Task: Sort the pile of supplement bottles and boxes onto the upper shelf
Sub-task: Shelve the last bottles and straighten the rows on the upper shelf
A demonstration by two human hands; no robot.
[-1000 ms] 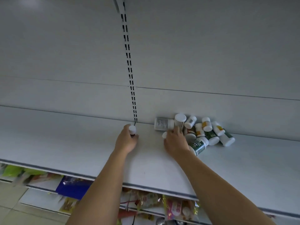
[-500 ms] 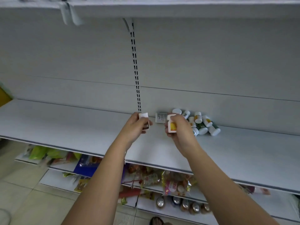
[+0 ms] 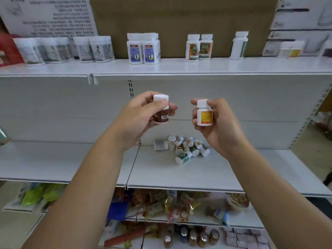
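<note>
My left hand (image 3: pixel 142 114) grips a small brown-labelled bottle (image 3: pixel 161 112) with a white cap, held upright in front of the shelf's back panel. My right hand (image 3: pixel 215 123) holds a white bottle with a yellow-orange label (image 3: pixel 204 114), also upright. Both are raised between the two shelves. Below them a pile of small bottles (image 3: pixel 183 148) lies tumbled on the middle shelf (image 3: pixel 71 162). The upper shelf (image 3: pixel 179 67) carries upright bottles in groups: blue-labelled (image 3: pixel 143 49), brown-green labelled (image 3: pixel 199 47), one white and green (image 3: pixel 239 45), and several grey-labelled ones (image 3: pixel 62 50) at the left.
A cardboard sheet (image 3: pixel 179 15) stands behind the upper shelf, with printed boxes (image 3: pixel 301 26) at the far right and a text poster (image 3: pixel 50 13) at the left. Lower shelves hold snack packets (image 3: pixel 170 207) and jars (image 3: pixel 192 238).
Both hands picked a bottle each from the middle shelf and lifted them up. My view tilted upward, bringing the upper shelf and its bottles into sight.
</note>
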